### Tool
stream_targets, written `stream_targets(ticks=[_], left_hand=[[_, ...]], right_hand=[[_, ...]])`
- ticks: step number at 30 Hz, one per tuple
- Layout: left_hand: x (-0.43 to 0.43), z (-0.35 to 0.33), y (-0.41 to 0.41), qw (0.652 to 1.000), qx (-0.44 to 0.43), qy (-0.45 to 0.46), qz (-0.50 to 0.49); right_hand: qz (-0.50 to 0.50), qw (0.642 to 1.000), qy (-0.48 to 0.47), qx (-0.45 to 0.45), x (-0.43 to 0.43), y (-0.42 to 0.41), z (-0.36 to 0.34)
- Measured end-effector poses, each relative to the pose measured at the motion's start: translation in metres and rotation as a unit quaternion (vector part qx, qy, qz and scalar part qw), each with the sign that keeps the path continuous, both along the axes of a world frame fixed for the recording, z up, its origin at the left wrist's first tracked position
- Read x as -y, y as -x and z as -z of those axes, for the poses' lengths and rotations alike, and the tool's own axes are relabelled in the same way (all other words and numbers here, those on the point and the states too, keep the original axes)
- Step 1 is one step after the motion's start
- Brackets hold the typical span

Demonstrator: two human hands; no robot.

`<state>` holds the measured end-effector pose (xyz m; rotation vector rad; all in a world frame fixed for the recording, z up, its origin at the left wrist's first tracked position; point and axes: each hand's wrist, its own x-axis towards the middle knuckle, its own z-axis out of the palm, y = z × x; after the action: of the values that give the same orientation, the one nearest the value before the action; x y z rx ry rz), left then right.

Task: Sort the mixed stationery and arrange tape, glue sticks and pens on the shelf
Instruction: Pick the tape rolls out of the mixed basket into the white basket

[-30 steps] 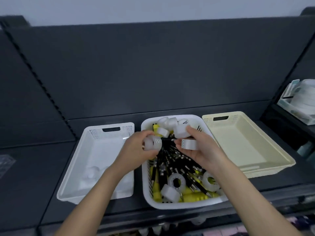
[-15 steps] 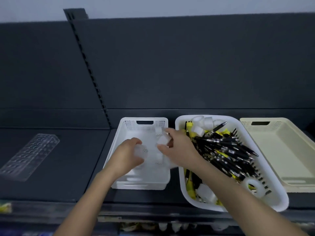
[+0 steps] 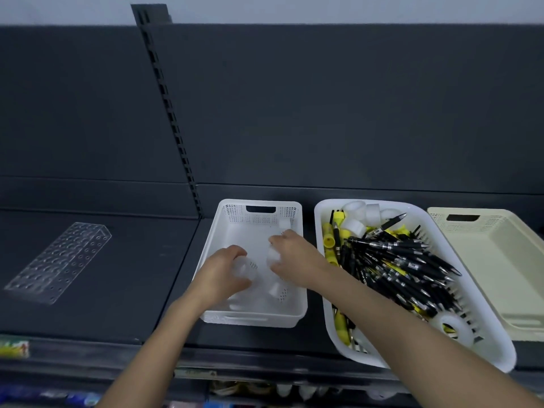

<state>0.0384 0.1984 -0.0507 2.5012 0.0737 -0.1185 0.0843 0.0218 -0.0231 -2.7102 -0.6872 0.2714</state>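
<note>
Left hand: the left hand [image 3: 222, 270] is down inside the white basket [image 3: 253, 319]. Its fingers are curled round a clear tape roll [image 3: 243, 267] and hold it.
Right hand: the right hand [image 3: 295, 256] is in the same basket, just beside the left one. Its fingers are bent round a white tape roll [image 3: 273, 256] and grip it.
White basket: it sits on the dark shelf [image 3: 132, 275]. A small tape roll [image 3: 284, 223] lies near its back right corner, and another roll [image 3: 278, 291] lies near the front.
Mixed basket: the mixed basket [image 3: 320, 231] stands just to the right of the white basket, turned a little crooked. The right arm reaches across its near left corner.
Pens: lots of black pens [image 3: 391, 260] lie in a heap in the mixed basket.
Glue sticks: yellow glue sticks [image 3: 329, 240] lie along its left side, partly under the pens.
More tape: a few white rolls [image 3: 357, 212] sit at the back of the mixed basket, and a big roll [image 3: 452, 326] lies at the front right.
Cream basket: the cream basket [image 3: 500, 260] is on the far right, next to the mixed basket.
Clear rack: a see-through rack with holes [image 3: 59, 260] lies on the shelf, well apart on the left.
</note>
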Motion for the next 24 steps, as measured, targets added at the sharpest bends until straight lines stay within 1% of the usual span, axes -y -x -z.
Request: stream_targets(ticks=[2,5,8,13,19,22,24], left_hand=[[0.002,-0.003,0.002,1.0,0.01,0.01,-0.001],[0.008,-0.013,0.006,0.998,0.056,0.01,0.008],[0.023,-0.024,0.009,0.994,0.094,0.025,0.039],[0.07,-0.034,0.016,0.984,0.109,0.082,0.111],[0.121,-0.033,0.022,0.966,0.092,0.107,0.217],[0.147,-0.036,0.025,0.956,0.064,0.092,0.272],[0.163,-0.036,0.025,0.947,0.027,0.059,0.314]], right_hand=[[-0.019,1.0,0.013,0.0,0.002,0.003,-0.002],[-0.019,0.999,-0.026,0.023,0.013,0.008,-0.01],[0.005,0.996,-0.071,0.046,0.033,0.013,-0.023],[0.057,0.991,-0.102,0.07,0.08,0.026,-0.033],[0.134,0.981,-0.108,0.089,0.146,0.047,-0.036],[0.168,0.977,-0.096,0.089,0.179,0.061,-0.035],[0.183,0.977,-0.076,0.078,0.198,0.069,-0.032]])
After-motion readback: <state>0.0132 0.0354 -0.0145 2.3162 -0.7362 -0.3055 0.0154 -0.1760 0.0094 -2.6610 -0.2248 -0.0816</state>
